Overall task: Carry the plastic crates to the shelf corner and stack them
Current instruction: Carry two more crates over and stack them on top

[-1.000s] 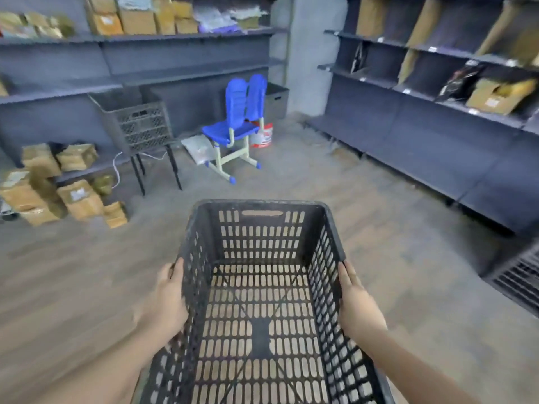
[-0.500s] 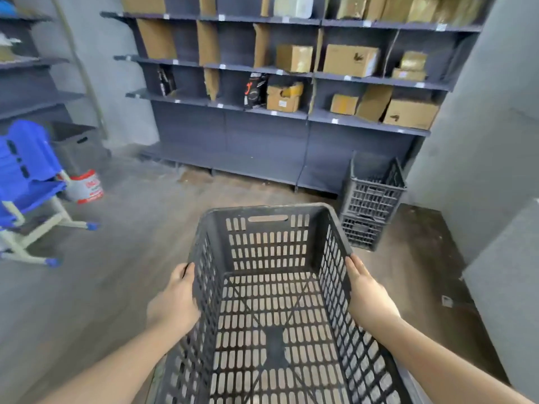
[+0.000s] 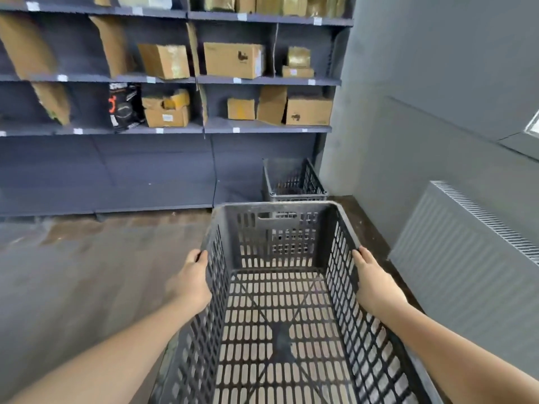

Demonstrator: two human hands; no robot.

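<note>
I hold a dark grey slotted plastic crate [image 3: 277, 240] out in front of me, empty and level, above the floor. My left hand [image 3: 191, 282] grips its left rim from outside. My right hand [image 3: 374, 282] grips the right rim the same way. Straight ahead, a second crate of the same kind [image 3: 294, 179] stands on the floor in the corner where the dark shelf unit [image 3: 163, 167] meets the grey wall [image 3: 414, 97]. Its lower part is hidden behind the crate I carry.
The shelves hold several cardboard boxes [image 3: 233, 59] and a black bag [image 3: 124, 106]. A grey ribbed radiator [image 3: 466, 258] juts from the wall on the right. The wooden floor [image 3: 87, 272] stretches to my left.
The view has swung right and moved nearer the corner. The blue chair has left the frame, and the corner crate now sits directly behind my carried crate. Both hands keep the same grip.
</note>
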